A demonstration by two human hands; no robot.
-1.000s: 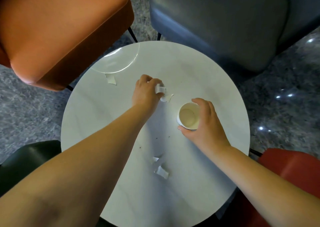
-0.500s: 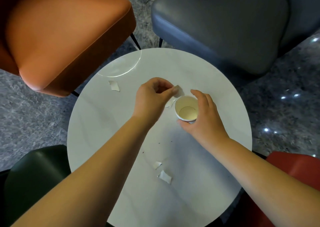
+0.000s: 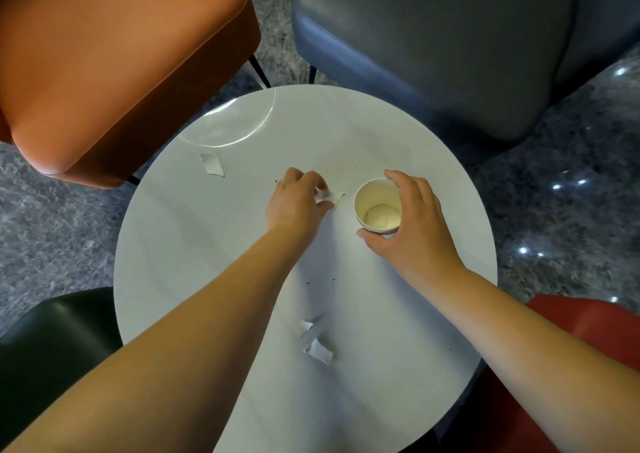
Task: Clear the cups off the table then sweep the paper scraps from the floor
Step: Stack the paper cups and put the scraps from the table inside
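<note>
We observe a round white table [image 3: 194, 245] viewed from above, with both of the person's forearms extended over it.

Right hand [image 3: 412, 224]: the fingers and thumb are curled around a paper cup [image 3: 378, 207], with the thumb at the near side of the cup and the fingers wrapped over the far rim. The cup stands upright on the tabletop, right of centre, with its mouth open toward the camera. Inside it, at the bottom, we see a pale scrap of paper.

Left hand [image 3: 294, 203]: the fingers are bent inward and pinch a small white paper scrap [image 3: 329, 197] against the tabletop. This scrap lies just left of the cup, apart from it.

Three further scraps rest on the table. One torn scrap [image 3: 212, 164] lies toward the far left, near the curved light reflection on the surface. Two smaller scraps lie close together on the near side, between the forearms: one scrap [image 3: 304, 328] farther from the camera and one scrap [image 3: 319, 351] nearer.

Around the table we note an orange chair [image 3: 114, 54] at the far left, a dark grey chair [image 3: 433, 37] at the far right, a dark green chair [image 3: 52, 342] at the near left and a red chair [image 3: 595, 328] at the near right. The floor [image 3: 52, 217] is grey speckled stone.
</note>
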